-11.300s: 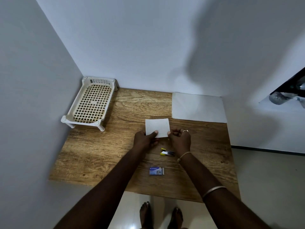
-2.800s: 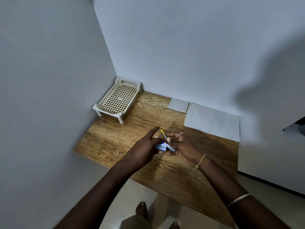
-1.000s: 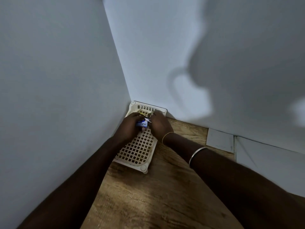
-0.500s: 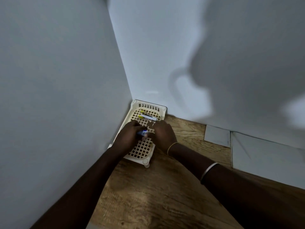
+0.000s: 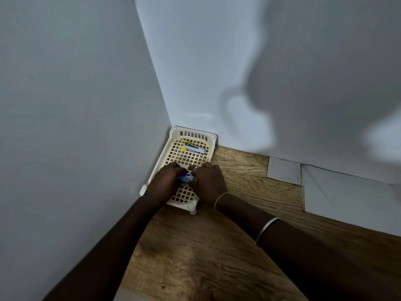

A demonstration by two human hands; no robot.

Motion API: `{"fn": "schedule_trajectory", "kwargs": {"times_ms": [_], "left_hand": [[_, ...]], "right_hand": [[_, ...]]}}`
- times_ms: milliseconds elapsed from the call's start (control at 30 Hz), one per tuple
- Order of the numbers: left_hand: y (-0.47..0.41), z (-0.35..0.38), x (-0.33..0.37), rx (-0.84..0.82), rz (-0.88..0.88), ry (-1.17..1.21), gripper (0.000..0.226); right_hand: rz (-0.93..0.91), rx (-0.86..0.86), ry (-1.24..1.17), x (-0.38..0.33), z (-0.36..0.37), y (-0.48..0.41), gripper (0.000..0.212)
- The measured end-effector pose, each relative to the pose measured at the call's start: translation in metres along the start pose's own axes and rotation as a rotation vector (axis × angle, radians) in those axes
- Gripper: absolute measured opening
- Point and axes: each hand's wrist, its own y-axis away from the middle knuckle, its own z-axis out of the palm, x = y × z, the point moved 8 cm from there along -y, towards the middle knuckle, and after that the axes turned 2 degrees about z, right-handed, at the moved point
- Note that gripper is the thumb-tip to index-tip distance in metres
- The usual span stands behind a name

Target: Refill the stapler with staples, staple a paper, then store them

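The small stapler [image 5: 192, 148], yellow and silver, lies at the far end of the cream lattice tray [image 5: 165, 157] in the wall corner. Over the tray's middle, my left hand [image 5: 166, 181] and my right hand [image 5: 208, 181] meet around the little blue staple box [image 5: 185, 178]. Fingers of both hands close on the box, which is mostly hidden between them. A small folded paper [image 5: 284, 170] lies against the back wall to the right.
The tray stands on a wooden table [image 5: 217, 246] hemmed in by a wall on the left and one behind. A larger white sheet [image 5: 347, 198] lies at the right by the back wall.
The stapler has been let go at the tray's far end. Both hands drew back toward me over the tray, still holding the staple box.
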Motion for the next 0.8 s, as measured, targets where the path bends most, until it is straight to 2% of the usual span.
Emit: {"fn": "schedule_trajectory", "kwargs": {"times_ms": [100, 267, 533, 667, 800], "left_hand": [[0.001, 0.0, -0.001, -0.011, 0.015, 0.002, 0.038], [0.002, -0.001, 0.0, -0.025, 0.032, -0.002, 0.042], [0.014, -0.009, 0.001, -0.014, -0.034, 0.07, 0.062], [0.028, -0.02, 0.012, 0.064, -0.008, 0.081, 0.05], [0.044, -0.033, 0.039, 0.21, 0.039, 0.114, 0.038]], "right_hand": [[-0.028, 0.006, 0.074, -0.004, 0.002, 0.0, 0.03], [-0.107, 0.007, 0.175, -0.012, 0.0, 0.003, 0.023], [-0.077, 0.06, 0.09, -0.007, -0.021, 0.011, 0.042], [-0.04, 0.102, 0.067, 0.002, -0.045, 0.036, 0.052], [-0.048, 0.191, 0.077, 0.018, -0.076, 0.078, 0.048]]}}
